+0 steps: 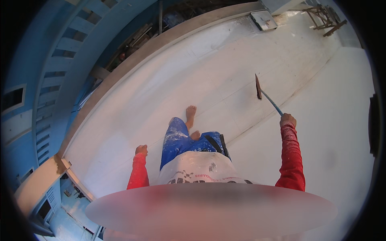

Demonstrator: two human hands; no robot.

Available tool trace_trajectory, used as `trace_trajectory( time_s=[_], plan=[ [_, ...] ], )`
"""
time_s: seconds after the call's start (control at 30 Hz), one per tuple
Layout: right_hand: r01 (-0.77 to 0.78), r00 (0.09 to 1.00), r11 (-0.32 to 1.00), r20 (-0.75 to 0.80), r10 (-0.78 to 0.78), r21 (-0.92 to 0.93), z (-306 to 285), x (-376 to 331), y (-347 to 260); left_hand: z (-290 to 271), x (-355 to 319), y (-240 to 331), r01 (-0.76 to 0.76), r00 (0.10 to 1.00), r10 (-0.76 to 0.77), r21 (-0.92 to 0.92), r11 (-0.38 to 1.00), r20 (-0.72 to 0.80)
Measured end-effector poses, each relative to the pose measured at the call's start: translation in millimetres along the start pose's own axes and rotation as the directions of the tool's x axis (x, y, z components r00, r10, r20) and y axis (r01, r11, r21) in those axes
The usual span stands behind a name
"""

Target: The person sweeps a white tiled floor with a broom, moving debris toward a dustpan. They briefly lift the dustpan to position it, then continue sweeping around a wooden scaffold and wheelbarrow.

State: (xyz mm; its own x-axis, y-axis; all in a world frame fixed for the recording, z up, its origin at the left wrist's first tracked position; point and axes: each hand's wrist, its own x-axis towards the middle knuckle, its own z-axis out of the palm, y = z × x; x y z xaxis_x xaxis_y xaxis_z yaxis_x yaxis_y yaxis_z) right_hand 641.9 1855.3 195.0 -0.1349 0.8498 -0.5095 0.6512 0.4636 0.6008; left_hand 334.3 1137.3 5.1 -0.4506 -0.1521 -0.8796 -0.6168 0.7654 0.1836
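The left hand (141, 150) hung closed in a loose fist, holding nothing, just left of the paint-spattered blue trousers (177, 140); bare feet (191, 113) stood on the white floor (169, 80) between the hands. The right hand (288, 119) was closed around the blue handle of a brush (259, 89), whose dark head sat up and left of that hand, against the white wall (333, 132).

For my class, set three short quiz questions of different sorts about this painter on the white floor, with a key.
1. True or false: the right hand holds a blue-handled brush.
2. Multiple choice: the left hand is A) gripping a bucket, B) closed with nothing visible in it, C) resting on the ledge.
3. Fill in: the person stands barefoot on the white ____.

Key: 1 true; 2 B; 3 floor. The brush head is raised in front of the wall, with its handle running down to the right hand. The left hand hangs beside the paint-spattered blue trousers.
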Motion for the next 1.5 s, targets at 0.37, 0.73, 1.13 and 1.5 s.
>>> trace_trajectory(
  time_s=[0.37, 0.73, 1.13, 1.5],
  plan=[
    [0.711, 0.631, 0.656, 0.183, -0.754, 0.252, -131.3, -68.5, -306.9, 57.0, 36.9, 164.5, -0.51, 0.84, 0.541, 0.287, 0.811, -0.035],
    [0.222, 0.931, 0.932, 0.222, -0.29, 0.286, -55.5, 189.6, -35.4, 50.0, -16.8, 157.8, -0.007, 0.996, 0.016, 0.108, 0.994, -0.089],
    [0.569, 0.782, 0.74, 0.042, -0.621, 0.36, -202.2, 188.3, -64.0, 116.3, -63.3, 231.8, 0.101, 0.985, -0.133, 0.25, 0.963, 0.111],
    [0.597, 0.713, 0.733, 0.205, -0.671, 0.326, -245.0, 174.3, -391.9, 69.4, 5.6, 446.3, -0.454, 0.871, 0.461, 0.08, 0.887, -0.171]
  ],
)
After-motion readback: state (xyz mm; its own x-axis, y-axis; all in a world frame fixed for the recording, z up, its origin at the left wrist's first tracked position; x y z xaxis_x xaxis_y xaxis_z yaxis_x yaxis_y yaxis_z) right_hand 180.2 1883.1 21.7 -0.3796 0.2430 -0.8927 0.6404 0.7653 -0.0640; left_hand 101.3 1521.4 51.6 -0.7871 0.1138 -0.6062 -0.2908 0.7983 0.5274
